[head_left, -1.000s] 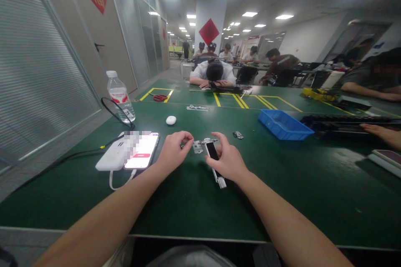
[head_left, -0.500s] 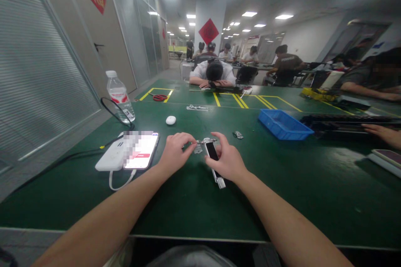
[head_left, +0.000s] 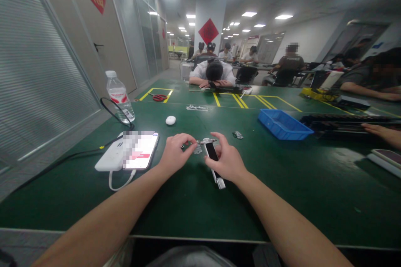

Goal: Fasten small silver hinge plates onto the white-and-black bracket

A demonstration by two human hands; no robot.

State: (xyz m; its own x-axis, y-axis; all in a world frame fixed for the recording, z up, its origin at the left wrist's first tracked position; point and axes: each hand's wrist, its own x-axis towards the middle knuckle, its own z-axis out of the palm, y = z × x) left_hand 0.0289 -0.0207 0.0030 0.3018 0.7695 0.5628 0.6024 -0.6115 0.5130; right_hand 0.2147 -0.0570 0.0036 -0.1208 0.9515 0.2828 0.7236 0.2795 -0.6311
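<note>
My right hand (head_left: 228,160) grips a slim silver-and-black device (head_left: 212,152), its thumb along the dark face and its index finger stretched past the top end. The device tilts, with a pale metal foot at its lower end. My left hand (head_left: 178,150) pinches a small metal piece (head_left: 199,142) between thumb and fingertips, at the device's top end; whether the two are joined I cannot tell. Under that piece lies a small clear plastic scrap (head_left: 198,150). Another small grey packet (head_left: 238,134) rests on the green table (head_left: 188,208) beyond my right hand.
To the left are a phone (head_left: 142,152), a white power bank (head_left: 108,156) with cables, and a water bottle (head_left: 120,98). A white earbud case (head_left: 171,120) and red-handled scissors (head_left: 159,97) lie farther back. A blue tray (head_left: 283,125) stands right, near another person's hand (head_left: 384,133).
Both hands, the device and the small metal piece keep nearly the same place; only very slight finger movement shows.
</note>
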